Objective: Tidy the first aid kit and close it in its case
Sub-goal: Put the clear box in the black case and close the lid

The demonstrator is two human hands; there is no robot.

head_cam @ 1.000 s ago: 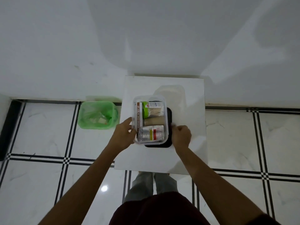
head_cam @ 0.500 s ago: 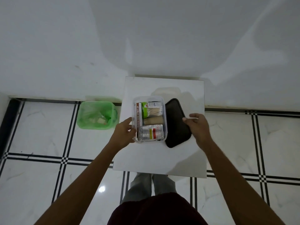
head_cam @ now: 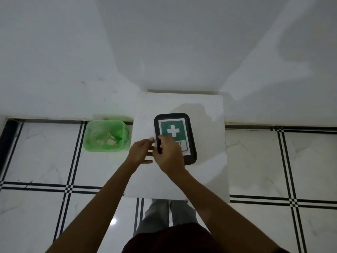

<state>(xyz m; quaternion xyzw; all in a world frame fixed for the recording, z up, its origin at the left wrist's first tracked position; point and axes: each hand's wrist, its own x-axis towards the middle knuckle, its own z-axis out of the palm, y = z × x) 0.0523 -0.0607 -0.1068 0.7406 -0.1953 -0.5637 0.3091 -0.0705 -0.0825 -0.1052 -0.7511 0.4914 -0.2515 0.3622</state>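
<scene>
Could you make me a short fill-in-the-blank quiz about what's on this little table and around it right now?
1. The black lid carries a green label with a white ____.
2. The bin on the floor beside the white table is lined with a ____ bag.
3. The right hand grips the lid's ____ edge, next to the left hand.

Missing words: cross; green; left
</scene>
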